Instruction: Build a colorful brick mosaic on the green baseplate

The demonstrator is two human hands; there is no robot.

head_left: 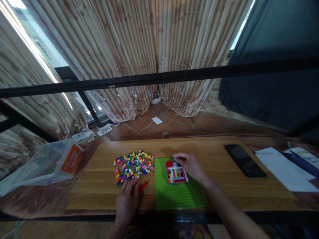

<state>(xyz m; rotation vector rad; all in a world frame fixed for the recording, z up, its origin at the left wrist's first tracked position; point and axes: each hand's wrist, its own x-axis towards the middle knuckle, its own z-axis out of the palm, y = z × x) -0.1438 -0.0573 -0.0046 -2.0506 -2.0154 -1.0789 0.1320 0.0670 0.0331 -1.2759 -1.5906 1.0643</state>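
Curtains (112, 39) backed our head view. At a brick panel (176, 174) on a green baseplate (179, 199), our right hand (190, 164) pinched a purple brick (175, 159), presumably light, rigid, best held by its sides; our left hand (127, 200) curled, its contents unclear.

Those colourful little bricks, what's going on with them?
A person's right hand appears to pinch a small purple piece at the far edge of a multicoloured brick build on a green baseplate. The left hand is at the near edge of the loose brick pile, beside a red strip.
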